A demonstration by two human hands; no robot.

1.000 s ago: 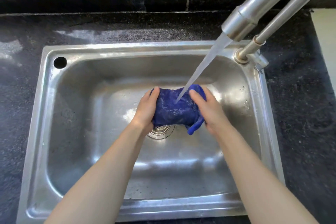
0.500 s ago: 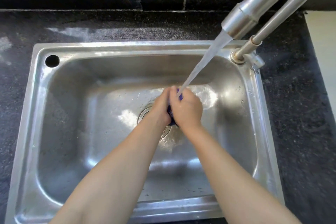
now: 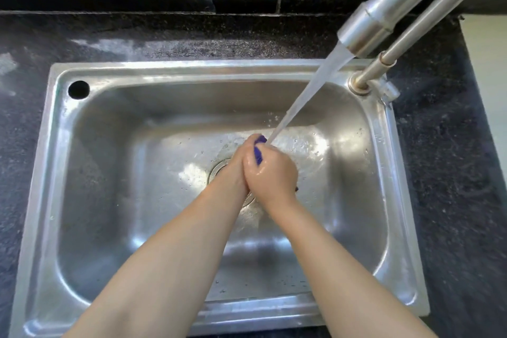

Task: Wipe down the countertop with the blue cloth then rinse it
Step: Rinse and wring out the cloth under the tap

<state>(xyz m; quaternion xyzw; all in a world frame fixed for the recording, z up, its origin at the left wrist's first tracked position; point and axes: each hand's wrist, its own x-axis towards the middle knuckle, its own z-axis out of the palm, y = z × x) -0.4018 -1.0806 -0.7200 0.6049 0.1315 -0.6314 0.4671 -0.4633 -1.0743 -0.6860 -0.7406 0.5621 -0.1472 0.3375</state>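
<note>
Here, in the head view, both hands met over the middle of the rectangular stainless-steel sink [image 3: 82, 200], pressed together around the bunched blue cloth [image 3: 258, 151]. Only a narrow strip of the cloth showed between them, with a small corner peeking out at the right hand's near edge; the rest was hidden inside the grip. The left hand [image 3: 238, 166] curled against the cloth from the left, and the right hand [image 3: 273, 173] wrapped over it from the right, fingers closed tight. That clamped hold looked meant to squeeze the cloth while the stream of clear water [image 3: 310, 90] from the brushed-steel tap spout [image 3: 384, 16] struck its far end. The hands sat just above the round metal drain [image 3: 219, 169], so the wrung water could run straight away. The dark speckled stone table [image 3: 452, 173] around the sink carried pale wet streaks on its far side, which suggested the wiping was done.
</note>
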